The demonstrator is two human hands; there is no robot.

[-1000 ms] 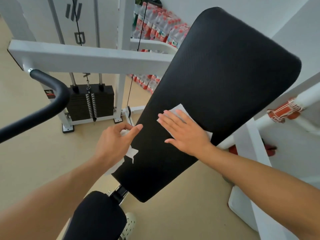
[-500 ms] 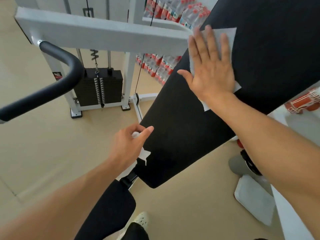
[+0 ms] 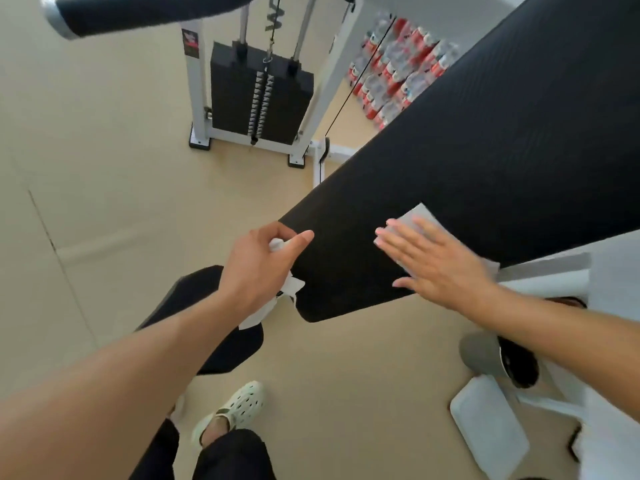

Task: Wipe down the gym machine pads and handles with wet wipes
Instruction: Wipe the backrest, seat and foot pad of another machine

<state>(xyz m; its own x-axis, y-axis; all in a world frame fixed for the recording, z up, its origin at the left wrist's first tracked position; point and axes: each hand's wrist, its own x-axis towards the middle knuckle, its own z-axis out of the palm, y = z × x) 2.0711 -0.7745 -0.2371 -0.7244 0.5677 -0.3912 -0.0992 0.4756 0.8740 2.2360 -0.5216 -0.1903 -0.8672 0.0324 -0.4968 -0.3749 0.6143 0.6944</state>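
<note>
While right hand [image 3: 440,268] presses wipe [image 3: 415,216] flat (onto pad [image 3: 485,140]), left hand [image 3: 258,268] grips pad edge.

The back pad [image 3: 485,161] is black with fine ribbing; both wipes [image 3: 414,216] are white, the floor [image 3: 104,168] beige, the clog [image 3: 239,407] pale green with holes.

Support surface: beige floor [image 3: 104,174].
12 o'clock: white frame feet of weight stack [image 3: 259,98] resting on floor.
1 o'clock: bottled-water packs [image 3: 398,74].
5 o'clock: white flat tray [image 3: 490,427].
6 o'clock: pale clog shoe [image 3: 235,408].
</note>
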